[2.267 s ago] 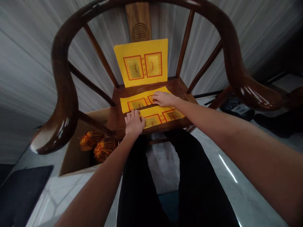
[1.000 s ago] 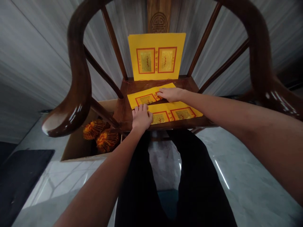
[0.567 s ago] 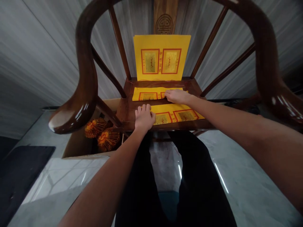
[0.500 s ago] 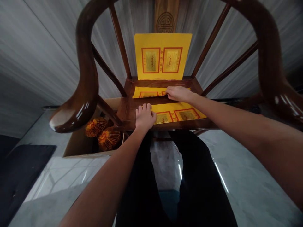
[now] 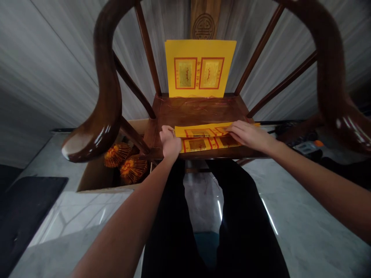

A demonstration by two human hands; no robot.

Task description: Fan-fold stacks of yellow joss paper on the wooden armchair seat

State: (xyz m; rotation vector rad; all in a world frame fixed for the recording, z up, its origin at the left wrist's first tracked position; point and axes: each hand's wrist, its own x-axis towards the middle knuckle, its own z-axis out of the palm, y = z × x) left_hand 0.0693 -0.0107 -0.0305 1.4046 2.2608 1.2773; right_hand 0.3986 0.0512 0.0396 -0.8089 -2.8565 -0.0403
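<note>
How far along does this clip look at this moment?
Done: two yellow paper strips lie overlapped at the front edge of the wooden seat. In hand: the left hand and right hand press their ends. Remaining: the upright yellow sheet against the chair back and the orange bundles in the cardboard box look untouched.

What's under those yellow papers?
A dark wooden chair seat shows around the yellow red-bordered papers, but the wood right beneath them is covered and cannot be seen.

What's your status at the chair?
Left hand at left end of the yellow paper sheets; right hand on their right end. Sheets overlapping on chair seat. Red threads on seat; upright yellow sheet behind.
</note>
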